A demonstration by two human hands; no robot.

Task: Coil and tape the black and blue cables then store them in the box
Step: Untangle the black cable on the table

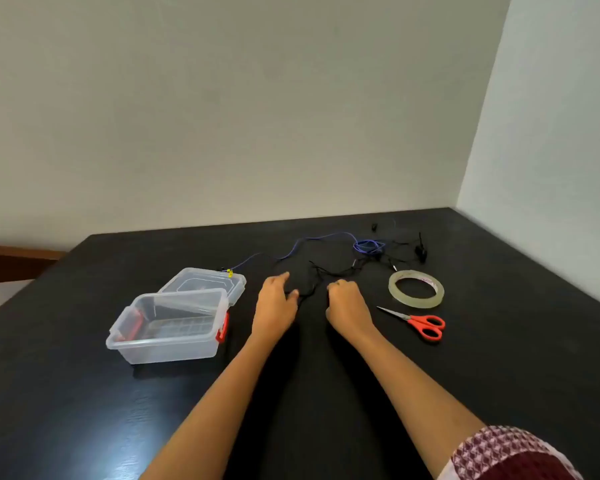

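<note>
A thin black cable lies tangled across the dark table, from between my hands back to the far right. A blue cable runs from a yellow-tipped end by the box lid to a small loop at the far middle. My left hand pinches the black cable between thumb and fingers. My right hand is curled in a fist on the same cable, a short way to the right. A clear plastic box with red latches stands open at the left.
The box's clear lid lies just behind it. A roll of clear tape and red-handled scissors lie right of my right hand. Walls close the table at the back and right. The dark table extends towards me.
</note>
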